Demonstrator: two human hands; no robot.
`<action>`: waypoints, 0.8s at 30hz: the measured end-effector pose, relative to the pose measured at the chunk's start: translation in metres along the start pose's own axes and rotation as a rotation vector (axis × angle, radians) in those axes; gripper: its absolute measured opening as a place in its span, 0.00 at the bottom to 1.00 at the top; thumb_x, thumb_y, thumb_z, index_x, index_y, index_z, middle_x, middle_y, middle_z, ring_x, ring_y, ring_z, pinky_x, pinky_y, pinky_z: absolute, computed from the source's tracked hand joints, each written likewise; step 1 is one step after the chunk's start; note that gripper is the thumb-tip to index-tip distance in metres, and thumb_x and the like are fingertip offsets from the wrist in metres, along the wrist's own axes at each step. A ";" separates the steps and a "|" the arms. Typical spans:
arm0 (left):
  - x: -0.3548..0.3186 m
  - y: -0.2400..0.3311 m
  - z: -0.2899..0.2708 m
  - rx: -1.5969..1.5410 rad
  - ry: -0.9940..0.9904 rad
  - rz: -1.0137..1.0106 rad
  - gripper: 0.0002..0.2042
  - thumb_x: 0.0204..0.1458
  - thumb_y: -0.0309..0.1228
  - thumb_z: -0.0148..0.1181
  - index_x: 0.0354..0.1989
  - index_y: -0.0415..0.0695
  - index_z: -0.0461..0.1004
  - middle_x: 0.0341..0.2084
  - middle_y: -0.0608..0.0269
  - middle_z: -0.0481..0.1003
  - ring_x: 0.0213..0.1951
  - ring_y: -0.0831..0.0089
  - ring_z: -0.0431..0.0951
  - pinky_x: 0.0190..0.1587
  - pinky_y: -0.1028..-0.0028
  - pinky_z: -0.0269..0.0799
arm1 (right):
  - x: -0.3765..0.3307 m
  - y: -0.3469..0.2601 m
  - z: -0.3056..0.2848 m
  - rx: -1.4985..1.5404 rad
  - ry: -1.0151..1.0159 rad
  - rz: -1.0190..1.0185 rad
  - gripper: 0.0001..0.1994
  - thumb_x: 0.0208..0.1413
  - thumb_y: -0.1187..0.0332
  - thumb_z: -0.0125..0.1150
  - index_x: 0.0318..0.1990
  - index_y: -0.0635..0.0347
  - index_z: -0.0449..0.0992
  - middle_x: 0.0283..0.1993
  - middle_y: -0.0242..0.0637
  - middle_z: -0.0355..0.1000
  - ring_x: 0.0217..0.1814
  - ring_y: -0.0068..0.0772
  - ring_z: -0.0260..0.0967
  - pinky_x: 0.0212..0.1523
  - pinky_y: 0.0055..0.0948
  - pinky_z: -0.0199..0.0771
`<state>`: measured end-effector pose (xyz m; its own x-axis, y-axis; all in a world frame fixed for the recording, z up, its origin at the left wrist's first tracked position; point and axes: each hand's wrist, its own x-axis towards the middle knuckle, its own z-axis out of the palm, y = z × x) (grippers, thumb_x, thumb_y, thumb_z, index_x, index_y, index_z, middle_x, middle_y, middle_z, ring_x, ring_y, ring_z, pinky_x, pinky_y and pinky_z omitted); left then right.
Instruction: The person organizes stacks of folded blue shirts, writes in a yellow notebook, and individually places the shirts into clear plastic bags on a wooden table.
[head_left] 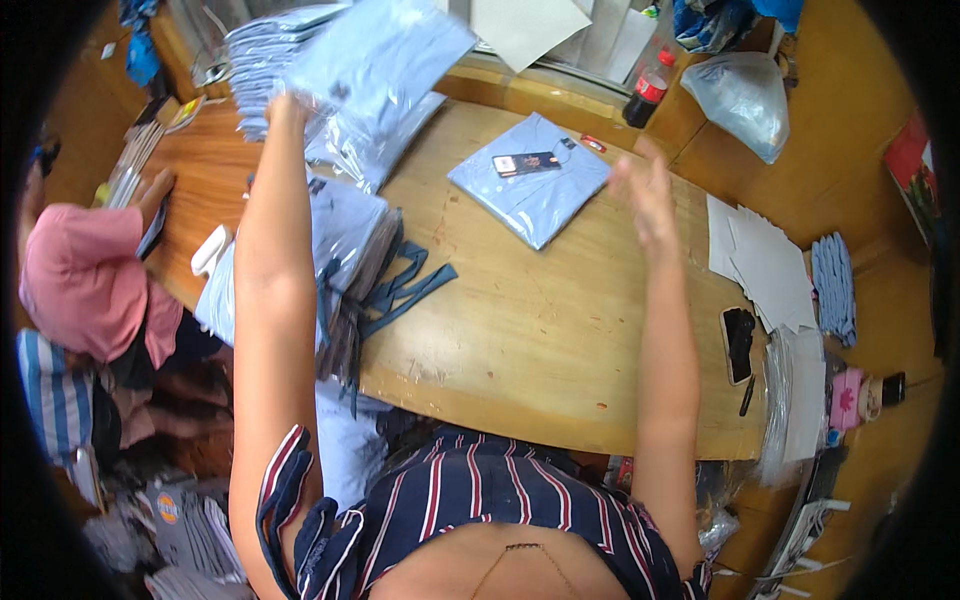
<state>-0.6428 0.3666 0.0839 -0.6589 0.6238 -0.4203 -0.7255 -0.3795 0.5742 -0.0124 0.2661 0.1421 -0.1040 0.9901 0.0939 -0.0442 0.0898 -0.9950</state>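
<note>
Here — bare tabletop (520, 320) borders one wrapped shirt (530, 195).

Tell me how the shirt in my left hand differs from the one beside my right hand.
The held shirt is blurred; the lying shirt looks sharp. The held shirt overlaps stacked shirts; the lying shirt rests flat on the table, a dark tag on top. Both are light blue, folded and plastic-wrapped.

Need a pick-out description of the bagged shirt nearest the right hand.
Start at the pale wooden table. Toward its far side, just left of the right hand, lies a folded light-blue shirt in clear plastic. Unlike the stacked blue shirts farther left, it lies by itself, a dark tag on top.
</note>
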 end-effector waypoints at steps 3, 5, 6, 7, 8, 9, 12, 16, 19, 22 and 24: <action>0.029 -0.061 -0.015 0.041 0.194 -0.097 0.05 0.43 0.26 0.49 0.29 0.41 0.65 0.25 0.56 0.66 0.28 0.68 0.68 0.32 0.68 0.68 | -0.010 0.103 -0.031 0.032 0.138 0.395 0.25 0.50 0.65 0.52 0.54 0.56 0.50 0.40 0.40 0.64 0.37 0.31 0.64 0.35 0.30 0.69; 0.005 -0.095 0.001 0.127 0.326 -0.042 0.09 0.42 0.26 0.51 0.33 0.42 0.62 0.29 0.55 0.64 0.32 0.67 0.67 0.36 0.67 0.65 | -0.020 0.129 -0.042 0.129 0.181 0.567 0.24 0.51 0.64 0.50 0.54 0.57 0.50 0.41 0.42 0.63 0.38 0.35 0.65 0.36 0.32 0.69; -0.008 -0.104 0.008 0.172 0.381 -0.004 0.12 0.42 0.26 0.51 0.35 0.43 0.60 0.31 0.55 0.63 0.33 0.67 0.66 0.37 0.66 0.64 | -0.025 0.136 -0.037 0.188 0.179 0.601 0.23 0.51 0.64 0.49 0.53 0.57 0.50 0.41 0.43 0.63 0.38 0.35 0.65 0.36 0.33 0.69; -0.023 -0.104 0.015 0.225 0.438 0.046 0.14 0.41 0.26 0.52 0.38 0.43 0.58 0.33 0.54 0.62 0.35 0.66 0.65 0.39 0.66 0.63 | -0.028 0.140 -0.027 0.253 0.165 0.632 0.23 0.52 0.64 0.49 0.53 0.58 0.51 0.41 0.44 0.62 0.38 0.36 0.65 0.37 0.34 0.69; -0.040 -0.102 0.021 0.279 0.495 0.105 0.17 0.41 0.27 0.53 0.40 0.44 0.57 0.36 0.54 0.61 0.37 0.65 0.64 0.41 0.65 0.61 | -0.025 0.136 -0.014 0.250 0.160 0.671 0.22 0.51 0.65 0.49 0.52 0.58 0.51 0.41 0.44 0.63 0.37 0.36 0.65 0.34 0.34 0.69; -0.056 -0.096 0.025 0.340 0.559 0.168 0.19 0.41 0.27 0.53 0.42 0.45 0.55 0.38 0.53 0.60 0.39 0.65 0.63 0.42 0.65 0.60 | -0.018 0.127 0.003 0.251 0.147 0.712 0.22 0.50 0.67 0.50 0.51 0.57 0.52 0.40 0.44 0.64 0.36 0.36 0.65 0.32 0.34 0.69; -0.107 -0.085 0.051 0.534 0.719 0.333 0.27 0.39 0.27 0.55 0.48 0.47 0.50 0.45 0.52 0.57 0.44 0.63 0.61 0.47 0.63 0.56 | -0.001 0.134 0.034 0.130 0.211 0.671 0.25 0.48 0.70 0.53 0.53 0.57 0.50 0.39 0.43 0.65 0.31 0.35 0.66 0.25 0.31 0.69; -0.124 -0.034 0.064 0.734 0.687 0.649 0.37 0.38 0.28 0.58 0.57 0.49 0.44 0.53 0.50 0.53 0.52 0.61 0.58 0.54 0.60 0.51 | -0.003 0.139 0.045 -0.046 0.190 0.600 0.28 0.45 0.75 0.55 0.54 0.58 0.50 0.37 0.40 0.66 0.23 0.29 0.64 0.17 0.26 0.63; -0.091 0.062 0.052 0.741 0.048 0.970 0.43 0.31 0.32 0.63 0.57 0.43 0.41 0.46 0.45 0.60 0.47 0.59 0.62 0.50 0.65 0.56 | -0.014 0.143 0.022 -0.106 0.135 0.556 0.28 0.43 0.77 0.56 0.52 0.58 0.53 0.29 0.38 0.67 0.18 0.26 0.61 0.14 0.24 0.61; -0.161 0.098 0.064 0.978 -0.370 0.858 0.39 0.37 0.34 0.62 0.56 0.41 0.44 0.39 0.51 0.66 0.41 0.68 0.67 0.44 0.73 0.60 | -0.033 0.136 -0.010 -0.192 0.119 0.563 0.31 0.42 0.79 0.55 0.56 0.58 0.51 0.29 0.38 0.68 0.20 0.24 0.61 0.14 0.22 0.59; -0.229 0.099 0.067 1.148 -0.486 0.936 0.33 0.44 0.36 0.56 0.56 0.41 0.45 0.37 0.60 0.70 0.39 0.74 0.69 0.37 0.75 0.62 | -0.058 0.121 -0.025 -0.250 0.097 0.550 0.31 0.42 0.79 0.53 0.57 0.58 0.50 0.29 0.38 0.69 0.20 0.22 0.61 0.13 0.21 0.58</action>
<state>-0.5504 0.2319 0.2842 -0.4831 0.7116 0.5102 0.5759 -0.1806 0.7973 0.0134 0.2225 0.0153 0.0459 0.9027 -0.4278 0.2264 -0.4265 -0.8757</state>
